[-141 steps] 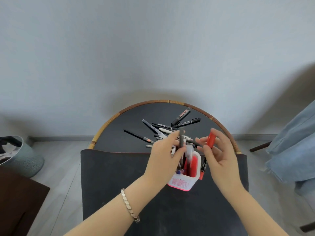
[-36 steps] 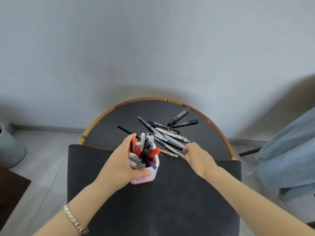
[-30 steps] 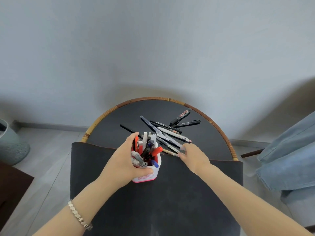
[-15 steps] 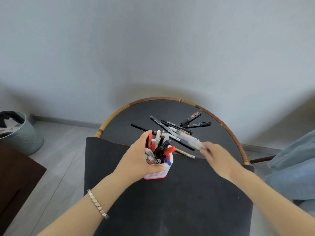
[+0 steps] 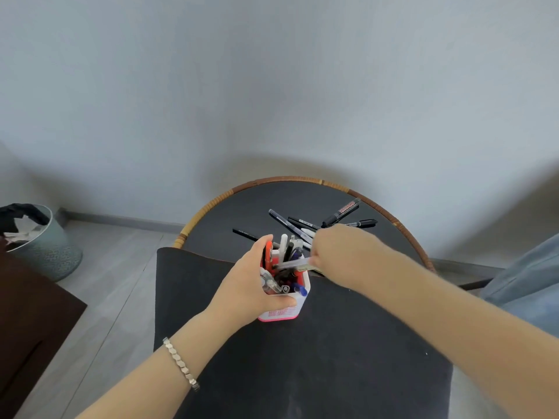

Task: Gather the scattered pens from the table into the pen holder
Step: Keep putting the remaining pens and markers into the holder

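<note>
A white pen holder with a pink base (image 5: 286,311) stands on the black mat, with several pens upright in it. My left hand (image 5: 251,288) wraps around its left side. My right hand (image 5: 338,255) hovers just right of the holder's mouth, pinching a clear pen (image 5: 292,264) that lies nearly level across the opening. Behind the hands, several loose pens (image 5: 290,226) lie on the round table, among them a black marker with a red label (image 5: 341,212) and a thin black pen (image 5: 245,234).
The round black table has a rattan rim (image 5: 290,179). A black mat (image 5: 302,358) covers its near half. A grey waste bin (image 5: 45,246) stands on the floor at the left beside dark furniture (image 5: 27,322). Blue fabric (image 5: 526,285) hangs at the right.
My right hand picked a clear pen out of the pile and carried it left, over the holder's mouth. My left hand has kept its hold on the holder.
</note>
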A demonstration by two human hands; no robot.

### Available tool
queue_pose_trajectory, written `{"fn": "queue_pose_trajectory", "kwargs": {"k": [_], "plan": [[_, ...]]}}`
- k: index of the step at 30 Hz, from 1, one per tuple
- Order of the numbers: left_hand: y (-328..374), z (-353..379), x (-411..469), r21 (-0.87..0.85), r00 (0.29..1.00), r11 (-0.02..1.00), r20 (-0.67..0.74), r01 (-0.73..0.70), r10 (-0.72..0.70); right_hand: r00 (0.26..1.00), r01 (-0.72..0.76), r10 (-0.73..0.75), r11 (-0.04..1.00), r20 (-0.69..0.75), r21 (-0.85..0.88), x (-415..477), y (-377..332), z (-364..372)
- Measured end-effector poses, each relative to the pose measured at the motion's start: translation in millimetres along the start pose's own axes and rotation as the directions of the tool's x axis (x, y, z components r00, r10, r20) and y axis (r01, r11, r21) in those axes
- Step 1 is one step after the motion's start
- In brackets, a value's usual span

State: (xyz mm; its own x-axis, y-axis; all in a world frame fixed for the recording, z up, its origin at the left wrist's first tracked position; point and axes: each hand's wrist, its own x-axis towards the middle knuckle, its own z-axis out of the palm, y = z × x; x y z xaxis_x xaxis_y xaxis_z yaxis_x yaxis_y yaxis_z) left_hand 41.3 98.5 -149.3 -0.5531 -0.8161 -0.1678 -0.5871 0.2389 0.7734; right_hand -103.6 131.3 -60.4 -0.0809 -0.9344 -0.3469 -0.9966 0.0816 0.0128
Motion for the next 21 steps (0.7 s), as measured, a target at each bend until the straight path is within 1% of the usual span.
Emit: {"fn": "queue_pose_trajectory", "kwargs": {"k": [2, 4, 5, 6, 7, 9, 10, 13, 14, 15, 16, 17, 18, 19, 20, 21], "plan": [[1.9, -0.4, -1.0, -0.024, 1.000, 0.999, -0.006, -0.021, 0.021, 0.985, 0.007, 0.012, 0.994, -0.170, 0.109, 9.9, -14.1, 5.2], [1.2, -0.5, -1.5, -0.040, 0.999, 0.998, -0.017, -0.046, 0.046, 0.918, 0.077, 0.041, 0.958, -0.395, 0.277, 13.1, -22.9, 16.7], [-1.2, 0.4, -0.9, -0.049, 0.998, 0.997, -0.023, -0.060, 0.059, 0.879, 0.129, 0.062, 0.924, -0.473, 0.361, 12.7, -25.4, 24.8], [-3.1, 1.3, 0.0, -0.055, 0.997, 0.996, -0.030, -0.073, 0.071, 0.865, 0.164, 0.063, 0.902, -0.497, 0.400, 11.9, -27.3, 32.6], [-4.4, 1.7, 0.6, -0.049, 0.997, 0.996, -0.032, -0.078, 0.077, 0.883, 0.164, 0.051, 0.898, -0.466, 0.408, 11.4, -28.8, 40.4], [-5.1, 2.7, 2.1, -0.032, 0.995, 0.995, -0.028, -0.095, 0.094, 0.950, 0.109, 0.012, 0.924, -0.311, 0.367, 11.9, -31.1, 53.1], [-6.1, 3.5, 4.1, -0.009, 0.994, 0.994, -0.027, -0.106, 0.106, 0.973, 0.086, -0.002, 0.932, -0.233, 0.353, 12.7, -31.7, 55.3], [-6.7, 3.1, 6.5, 0.035, 0.992, 0.992, -0.023, -0.124, 0.125, 0.992, 0.110, -0.077, 0.921, -0.103, 0.373, 15.0, -27.7, 50.2], [-8.1, 2.8, 7.2, 0.030, 0.990, 0.989, -0.023, -0.141, 0.142, 0.990, 0.140, -0.117, 0.880, -0.080, 0.454, 15.8, -22.4, 47.4], [-8.8, 1.4, 6.9, 0.028, 0.989, 0.989, -0.020, -0.145, 0.146, 0.985, 0.170, -0.145, 0.781, -0.091, 0.601, 17.6, -14.8, 46.2], [-9.9, -0.2, 6.7, 0.031, 0.989, 0.989, -0.018, -0.147, 0.147, 0.984, 0.180, -0.119, 0.639, -0.135, 0.748, 19.9, -5.3, 47.1], [-10.8, -1.8, 5.9, 0.036, 0.989, 0.989, -0.012, -0.146, 0.146, 0.983, 0.163, -0.012, 0.519, -0.184, 0.839, 24.2, 8.4, 51.6], [-11.9, -3.0, 6.6, 0.041, 0.988, 0.988, -0.011, -0.151, 0.152, 0.965, 0.126, 0.145, 0.470, -0.217, 0.874, 30.4, 25.3, 58.2], [-12.7, -3.9, 7.5, 0.057, 0.988, 0.986, -0.012, -0.155, 0.156, 0.929, 0.055, 0.292, 0.501, -0.228, 0.864, 37.7, 44.0, 67.4], [-14.1, -4.0, 9.1, 0.078, 0.986, 0.983, -0.017, -0.165, 0.167, 0.900, -0.051, 0.385, 0.563, -0.207, 0.825, 45.7, 62.4, 79.0], [-15.7, -3.7, 10.4, 0.099, 0.984, 0.980, -0.016, -0.174, 0.176, 0.894, -0.166, 0.421, 0.630, -0.154, 0.759, 53.5, 77.5, 91.4]]}}
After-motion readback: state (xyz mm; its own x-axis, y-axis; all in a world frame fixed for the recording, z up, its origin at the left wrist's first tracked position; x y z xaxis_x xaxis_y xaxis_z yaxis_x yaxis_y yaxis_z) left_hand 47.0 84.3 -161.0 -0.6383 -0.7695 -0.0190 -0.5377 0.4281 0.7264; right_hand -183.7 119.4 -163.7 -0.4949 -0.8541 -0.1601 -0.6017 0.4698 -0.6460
